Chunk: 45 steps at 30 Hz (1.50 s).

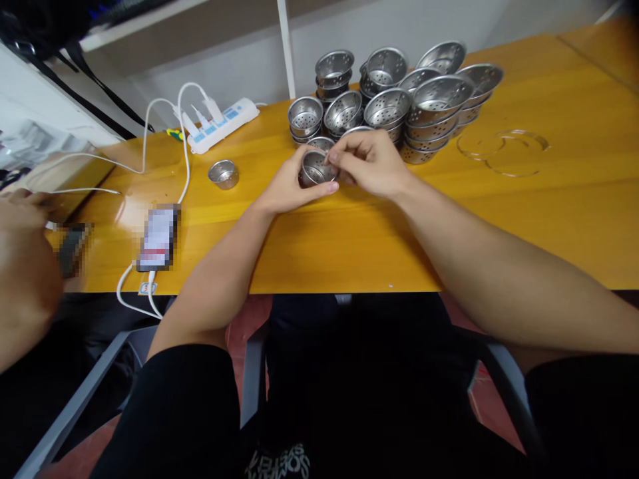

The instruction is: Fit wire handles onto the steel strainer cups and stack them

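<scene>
A small perforated metal cup (pixel 316 169) rests in my left hand (pixel 288 185), whose thumb and fingers curl round its side. Its open mouth faces up towards me. My right hand (pixel 368 163) is at the cup's right rim with thumb and forefinger pinched together; what lies between those fingertips is too small to make out. Just behind both hands stand stacks of similar perforated metal cups (pixel 344 112), partly hidden by my right hand. To the left, one small metal cup (pixel 223 174) stands alone on the wooden table (pixel 319 253).
Thin clear rings (pixel 516 174) lie to the right of the stacks. A white power strip (pixel 224 125) with plugs and cables sits at the back left. A phone (pixel 158 236) lies nearer, cabled. Another person's hand (pixel 24 259) is at the far left, by a dark phone (pixel 74 249).
</scene>
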Motion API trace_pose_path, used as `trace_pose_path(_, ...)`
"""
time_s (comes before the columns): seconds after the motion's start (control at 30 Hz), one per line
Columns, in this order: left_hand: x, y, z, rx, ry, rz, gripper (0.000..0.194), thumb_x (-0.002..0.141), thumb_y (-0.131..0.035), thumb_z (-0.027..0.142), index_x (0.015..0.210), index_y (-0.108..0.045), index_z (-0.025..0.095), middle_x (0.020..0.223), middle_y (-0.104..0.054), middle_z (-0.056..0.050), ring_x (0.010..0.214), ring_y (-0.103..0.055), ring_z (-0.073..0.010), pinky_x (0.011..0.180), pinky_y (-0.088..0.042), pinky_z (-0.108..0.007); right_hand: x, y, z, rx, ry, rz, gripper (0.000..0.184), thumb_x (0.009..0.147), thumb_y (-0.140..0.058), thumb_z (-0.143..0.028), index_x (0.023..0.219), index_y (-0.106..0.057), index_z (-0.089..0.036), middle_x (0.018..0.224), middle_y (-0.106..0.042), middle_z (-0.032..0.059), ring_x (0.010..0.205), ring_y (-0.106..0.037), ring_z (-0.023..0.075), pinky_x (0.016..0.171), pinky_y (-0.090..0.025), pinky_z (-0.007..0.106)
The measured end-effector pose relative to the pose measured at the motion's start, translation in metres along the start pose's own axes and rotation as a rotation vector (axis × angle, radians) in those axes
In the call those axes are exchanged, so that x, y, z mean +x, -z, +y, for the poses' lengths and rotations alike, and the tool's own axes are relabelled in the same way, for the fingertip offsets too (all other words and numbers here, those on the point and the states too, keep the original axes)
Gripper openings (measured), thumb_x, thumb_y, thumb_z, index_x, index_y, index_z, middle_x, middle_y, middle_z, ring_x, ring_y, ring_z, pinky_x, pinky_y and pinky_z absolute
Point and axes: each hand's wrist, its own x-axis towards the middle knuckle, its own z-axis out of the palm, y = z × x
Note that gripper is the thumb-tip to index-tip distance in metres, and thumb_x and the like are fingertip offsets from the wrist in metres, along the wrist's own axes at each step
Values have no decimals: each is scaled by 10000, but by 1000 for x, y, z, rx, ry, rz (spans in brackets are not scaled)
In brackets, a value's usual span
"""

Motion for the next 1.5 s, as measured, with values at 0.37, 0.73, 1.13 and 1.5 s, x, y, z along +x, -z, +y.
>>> trace_pose_path(0.37,1,1,-14,3,-10,38,1096,665,-907,1000,1404,-611,246,1364,-778,-112,1261,-797,-335,1137,-655,-543,-8,7,-13,-28,5,-159,681,735,-954,-946,915,-755,-320,725,-617,14,680,-596,243,688,-598,458)
trace_pose_path(0.73,2,0,-19,71,-25,20,1027,817,-846,954,1479,-556,225,1395,-717,-138,1348,-741,-373,1238,-576,-638,-9,-1,-12,-28,-1,-119,675,773,-943,-921,927,-741,-296,840,-680,55,879,-716,299,823,-654,506)
trace_pose_path(1.13,2,1,-32,79,-9,110,1052,785,-852,976,1481,-523,259,1380,-700,-118,1345,-731,-351,1237,-561,-590,-12,-1,-5,-239,103,59,683,904,-844,-893,1260,-766,-315,1158,-762,119,988,-727,335,870,-656,524)
trace_pose_path(1.5,2,2,-31,82,-20,122,1062,768,-870,972,1461,-514,249,1359,-713,-124,1309,-741,-352,1214,-570,-590,-16,0,0,-427,159,-74,299,1015,-811,-531,1251,-840,-349,1425,-697,129,1316,-646,434,1092,-619,677)
